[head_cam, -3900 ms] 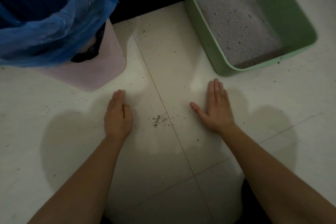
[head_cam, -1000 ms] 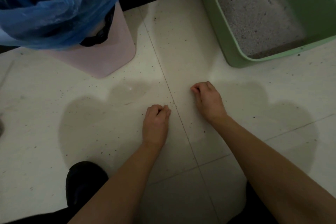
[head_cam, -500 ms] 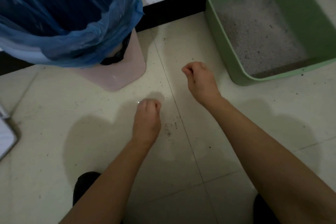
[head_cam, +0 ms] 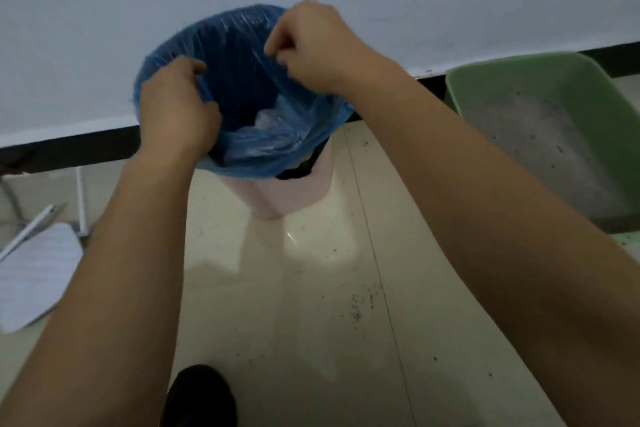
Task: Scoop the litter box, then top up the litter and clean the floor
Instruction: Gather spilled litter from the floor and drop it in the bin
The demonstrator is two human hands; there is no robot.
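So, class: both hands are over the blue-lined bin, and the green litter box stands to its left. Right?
No: the head view shows the green litter box right of the blue-lined bin. The left hand and right hand are over it.

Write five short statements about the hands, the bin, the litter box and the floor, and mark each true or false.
1. The left hand and right hand are both at the mouth of the pink bin. True.
2. The bin's liner is black. False: it is blue.
3. The green litter box stands to the right of the bin. True.
4. The litter box is empty. False: grey litter lies in it.
5. The floor is spotless. False: dark specks are scattered on the tiles.
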